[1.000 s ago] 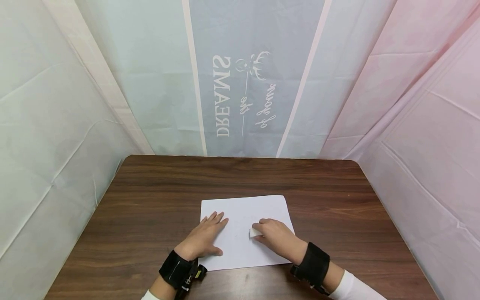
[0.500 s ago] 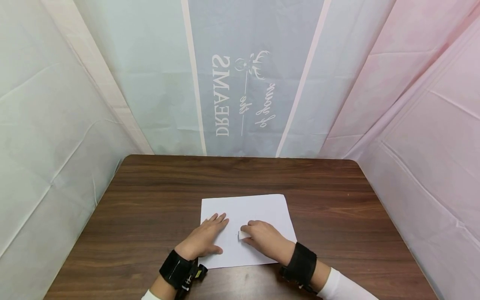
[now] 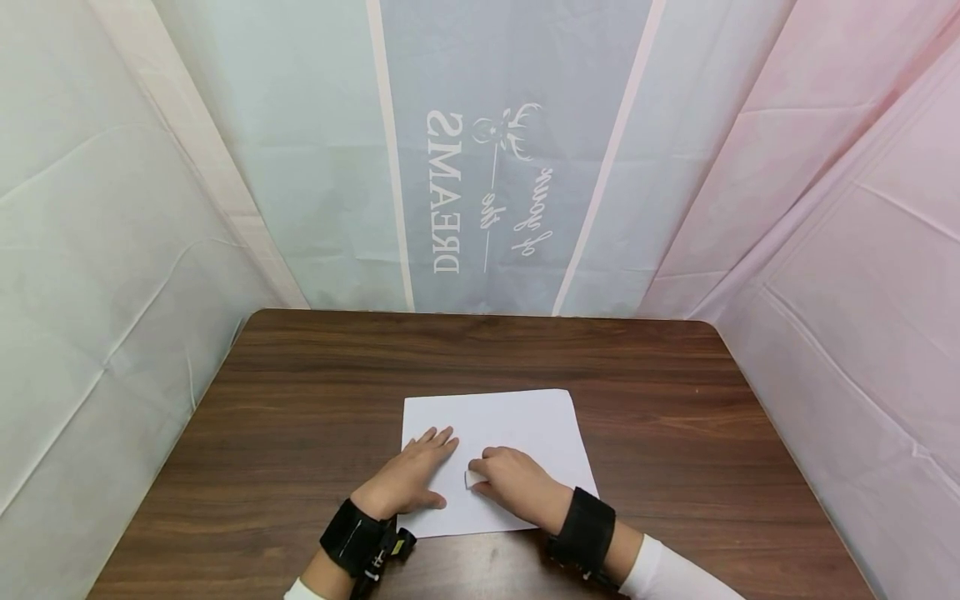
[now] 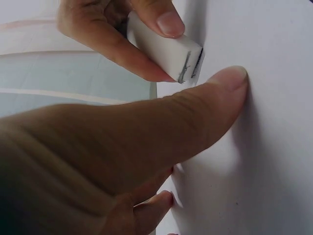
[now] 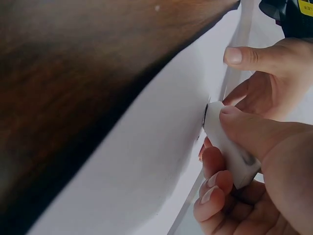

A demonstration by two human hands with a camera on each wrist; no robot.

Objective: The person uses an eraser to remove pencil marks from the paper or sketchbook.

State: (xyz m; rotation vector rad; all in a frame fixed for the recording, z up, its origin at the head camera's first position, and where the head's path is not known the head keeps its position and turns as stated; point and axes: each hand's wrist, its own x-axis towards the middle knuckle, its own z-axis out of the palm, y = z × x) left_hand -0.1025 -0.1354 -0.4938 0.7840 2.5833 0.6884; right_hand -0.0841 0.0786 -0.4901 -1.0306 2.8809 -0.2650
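Observation:
A white sheet of paper (image 3: 517,417) lies on the brown table. My left hand (image 3: 408,479) rests flat on its left part, fingers spread and straight, the thumb pressing the paper in the left wrist view. Between thumb and fingers my right hand (image 3: 521,485) pinches a white block eraser (image 4: 164,46), its end smudged dark. In the head view only the tip of the eraser shows, against the middle of the sheet, just right of the left thumb. Seen from the right wrist, the eraser (image 5: 227,142) meets the paper at its smudged end.
The dark wood-grain table (image 3: 480,350) surrounds the paper. Pale printed curtains (image 3: 517,192) hang behind it and along both sides. Each wrist wears a black strap (image 3: 352,533). Small dark specks dot the sheet in the wrist views.
My right hand has slid left and slightly nearer across the paper with the eraser, toward my left hand. My left hand has stayed in place.

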